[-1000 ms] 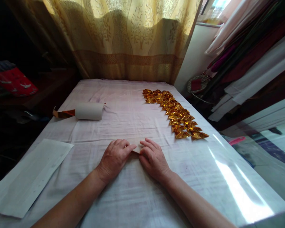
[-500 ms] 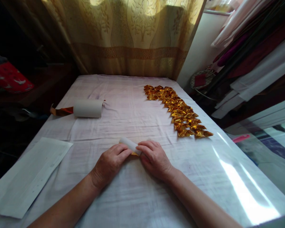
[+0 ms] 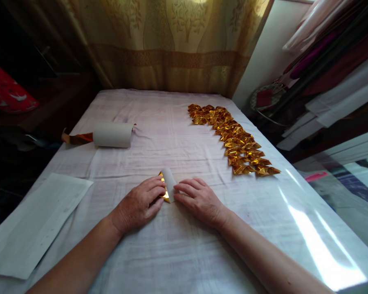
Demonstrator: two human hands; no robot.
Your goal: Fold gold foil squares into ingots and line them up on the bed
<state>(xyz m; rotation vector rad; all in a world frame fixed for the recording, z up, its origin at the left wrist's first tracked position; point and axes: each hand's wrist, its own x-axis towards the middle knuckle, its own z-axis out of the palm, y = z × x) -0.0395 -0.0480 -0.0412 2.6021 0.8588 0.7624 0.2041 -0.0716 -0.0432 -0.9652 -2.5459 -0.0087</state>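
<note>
Just below the centre of the frame, a small folded paper (image 3: 169, 184) lies on a pale cloth (image 3: 174, 249), its long side running from upper left to lower right. Its upper face is plain white along the right; a gold metallic strip shows along the left edge.

Left hand (image 3: 137, 205): placed at the left side of the folded paper, fingers close together and bent over the gold edge, thumb lower down near the bottom corner. Contact is visible; whether the paper is pinched cannot be told. Right hand (image 3: 201, 202): placed at the right side, fingers close together and slightly bent, fingertips at the white edge (its thumb is hidden from view). Any grip on that side likewise cannot be confirmed.

Right of centre, gold folded pieces (image 3: 233, 141) sit close together in a slanting band, well apart from both hands. Left of centre, a curled sheet (image 3: 112, 135) rests on its side, white outward, with a copper-coloured strip (image 3: 79, 139) protruding at its left end. At lower left lies a flat white sheet (image 3: 38, 224), set at a slant.

Across the top hangs a patterned curtain (image 3: 171, 61). A red container (image 3: 10, 90) is at upper left; hanging clothes (image 3: 346, 87) occupy the upper right. Bright sunlight falls at lower right.
</note>
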